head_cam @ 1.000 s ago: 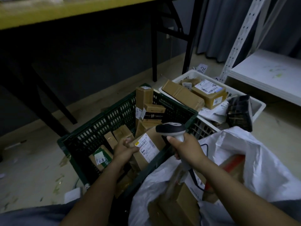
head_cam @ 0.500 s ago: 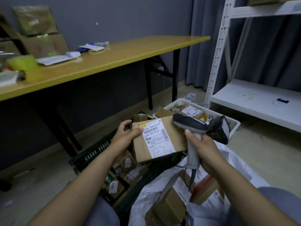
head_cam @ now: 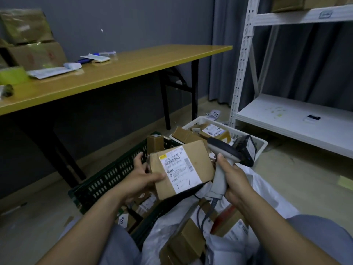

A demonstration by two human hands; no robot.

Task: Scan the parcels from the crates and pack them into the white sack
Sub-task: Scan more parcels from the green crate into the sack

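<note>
Fingers (head_cam: 138, 160) of left hand (head_cam: 142, 179) are wrapped round the left end of a parcel (head_cam: 200, 161), thumb laid on top. Parcel is held label-up over the green crate (head_cam: 107, 178), lower corner above the sack (head_cam: 267, 194) mouth. Scanner (head_cam: 219, 176) is gripped by its handle in right hand (head_cam: 236, 182), head just beside the parcel's right edge. A cable (head_cam: 202, 217) hangs from the scanner into the sack. More boxes (head_cam: 183, 243) are seen in the sack; others lie in the white crate (head_cam: 262, 145) behind.

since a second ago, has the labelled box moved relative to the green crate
Yes. The labelled box rose out of the green crate; the left hand holds it above the near rim, beside the scanner.
</note>
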